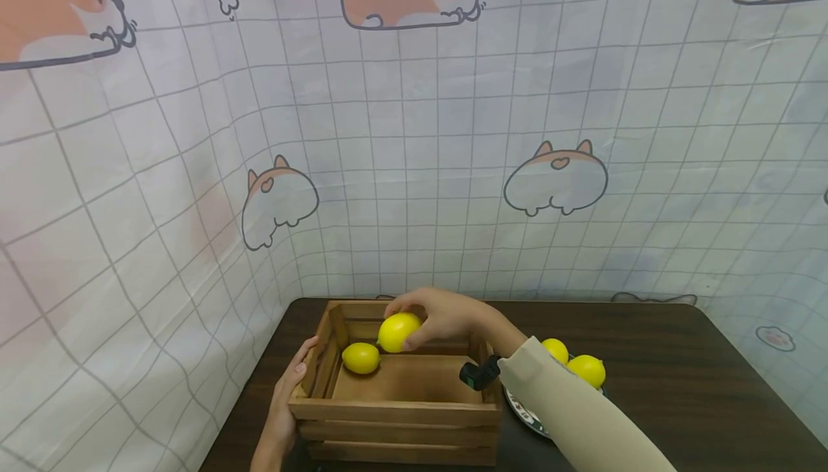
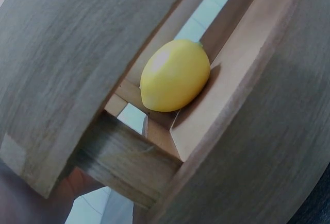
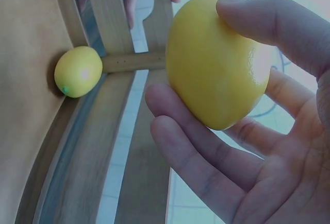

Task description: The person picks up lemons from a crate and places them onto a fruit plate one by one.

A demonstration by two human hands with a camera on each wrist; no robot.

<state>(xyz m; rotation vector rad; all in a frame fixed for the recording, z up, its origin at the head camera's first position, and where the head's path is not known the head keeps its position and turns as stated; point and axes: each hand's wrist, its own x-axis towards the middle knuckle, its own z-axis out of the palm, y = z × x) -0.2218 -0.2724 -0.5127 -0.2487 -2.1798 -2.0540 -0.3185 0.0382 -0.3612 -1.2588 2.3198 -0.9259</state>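
My right hand [image 1: 443,317] pinches a yellow lemon [image 1: 399,332] between thumb and fingers, above the inside of a slatted wooden crate [image 1: 394,432]. In the right wrist view the held lemon [image 3: 216,64] is close up, with the thumb on its upper side and fingers below. A second lemon [image 1: 361,358] lies on the crate floor near the left wall; the left wrist view shows this lemon [image 2: 175,74] between the slats. Against the crate's outer left side rests my left hand [image 1: 284,400], its fingers extended along the wall.
Right of the crate, a patterned plate [image 1: 527,414] bears more lemons [image 1: 586,371], partly hidden by my right sleeve. The dark wooden table [image 1: 698,386] extends to the right. A grid-patterned curtain [image 1: 420,170] with cartoon dogs hangs behind and at the left.
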